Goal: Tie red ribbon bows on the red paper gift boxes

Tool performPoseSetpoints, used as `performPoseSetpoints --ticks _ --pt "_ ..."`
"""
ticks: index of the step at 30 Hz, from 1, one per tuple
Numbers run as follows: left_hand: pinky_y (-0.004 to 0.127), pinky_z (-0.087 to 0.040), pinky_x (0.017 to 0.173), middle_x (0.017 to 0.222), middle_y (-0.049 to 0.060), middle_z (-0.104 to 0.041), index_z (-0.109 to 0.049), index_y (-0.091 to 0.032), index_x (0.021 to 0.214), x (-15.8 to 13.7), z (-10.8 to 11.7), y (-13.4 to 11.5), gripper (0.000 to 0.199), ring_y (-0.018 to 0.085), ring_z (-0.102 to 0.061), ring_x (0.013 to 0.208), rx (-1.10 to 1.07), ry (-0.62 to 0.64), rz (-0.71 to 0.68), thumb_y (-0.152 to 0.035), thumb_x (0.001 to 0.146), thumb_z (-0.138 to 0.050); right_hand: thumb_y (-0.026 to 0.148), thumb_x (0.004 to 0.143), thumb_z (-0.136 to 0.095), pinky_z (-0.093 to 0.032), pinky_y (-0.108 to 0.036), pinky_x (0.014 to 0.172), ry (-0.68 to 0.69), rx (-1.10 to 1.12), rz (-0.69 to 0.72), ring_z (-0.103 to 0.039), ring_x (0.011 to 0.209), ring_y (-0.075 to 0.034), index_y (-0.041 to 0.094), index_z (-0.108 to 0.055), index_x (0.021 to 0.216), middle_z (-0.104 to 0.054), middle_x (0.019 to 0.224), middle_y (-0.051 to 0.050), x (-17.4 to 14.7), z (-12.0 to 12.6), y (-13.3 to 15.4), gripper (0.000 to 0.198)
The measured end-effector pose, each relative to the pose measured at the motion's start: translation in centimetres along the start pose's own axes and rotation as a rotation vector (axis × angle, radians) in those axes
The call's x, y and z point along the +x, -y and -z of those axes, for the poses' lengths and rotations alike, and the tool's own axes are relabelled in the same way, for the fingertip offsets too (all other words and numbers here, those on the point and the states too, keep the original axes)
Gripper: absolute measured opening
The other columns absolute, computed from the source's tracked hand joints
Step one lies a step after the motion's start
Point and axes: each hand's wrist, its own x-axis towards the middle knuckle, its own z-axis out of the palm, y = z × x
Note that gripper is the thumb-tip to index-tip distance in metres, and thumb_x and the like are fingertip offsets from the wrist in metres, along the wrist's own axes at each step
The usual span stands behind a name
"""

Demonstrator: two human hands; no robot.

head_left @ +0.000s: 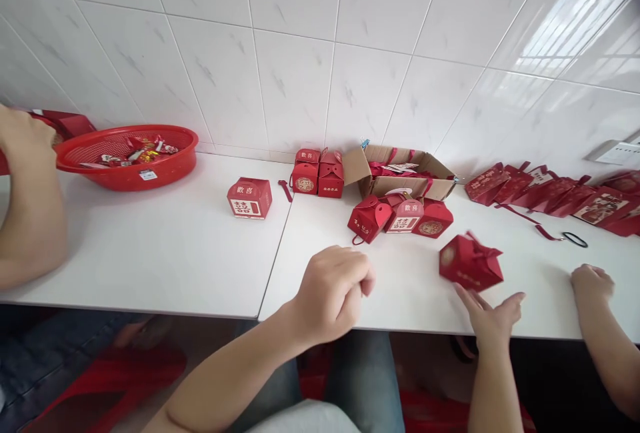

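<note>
A red gift box tied with a ribbon bow (471, 263) stands on the white table on my right, slightly blurred. My right hand (490, 314) is just in front of it, thumb and fingers spread; the fingertips are at the box's lower front edge, and I cannot tell if they touch. My left hand (335, 293) hovers over the table's front edge, curled into a loose fist with nothing visible in it. Beyond it three red boxes stand together, the middle one (403, 214) with a white label. Another labelled box (250, 198) stands alone on the left.
At the back are two red boxes (306, 173) and a cardboard carton (400, 186) holding red ribbons. Several red boxes (535, 187) line the right wall, near a black ring (575, 239). A red basket (165, 169) holds sweets. Co-workers' arms (35, 219) reach in from both sides.
</note>
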Motion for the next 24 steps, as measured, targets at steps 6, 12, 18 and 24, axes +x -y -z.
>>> performPoseSetpoints --ticks 6,12,18,24 --pt "0.028 -0.032 0.053 0.050 -0.004 -0.048 -0.038 -0.021 0.060 1.1 -0.9 1.0 0.023 0.012 -0.038 0.047 0.175 -0.125 -0.244 0.000 0.068 -0.032 0.059 0.071 -0.057 -0.032 -0.055 0.107 0.066 -0.423 0.052 -0.034 0.133 -0.041 0.006 -0.011 0.149 -0.013 0.153 -0.023 -0.1 -2.3 -0.3 0.105" --pt "0.026 -0.036 0.056 0.054 -0.005 -0.050 -0.043 -0.020 0.066 1.0 -1.0 3.1 0.023 0.012 -0.043 0.052 0.223 -0.153 -0.284 0.002 0.069 -0.038 0.054 0.078 -0.048 -0.034 -0.051 0.106 0.076 -0.525 0.053 -0.036 0.133 -0.038 0.005 -0.025 0.146 -0.024 0.151 -0.020 -0.7 -2.5 -0.1 0.087" --pt "0.049 -0.031 0.104 0.129 0.019 -0.044 -0.043 -0.015 0.117 2.2 2.5 16.2 0.050 0.032 -0.036 0.128 0.481 -0.629 0.281 -0.026 0.073 -0.064 0.053 0.079 -0.045 -0.038 -0.051 0.103 0.081 -0.546 0.072 -0.042 0.128 -0.038 0.008 -0.029 0.145 -0.028 0.150 -0.019 -0.8 -2.4 -0.2 0.081" --pt "0.061 -0.024 0.107 0.149 0.028 -0.005 -0.008 -0.015 0.145 1.5 7.5 26.5 0.124 0.043 -0.009 0.140 0.488 -0.698 0.858 -0.046 0.051 -0.083 0.054 0.081 -0.041 -0.045 -0.053 0.094 0.085 -0.551 0.049 -0.046 0.124 -0.038 0.013 -0.031 0.145 -0.030 0.150 -0.016 -0.8 -2.8 -0.3 0.077"
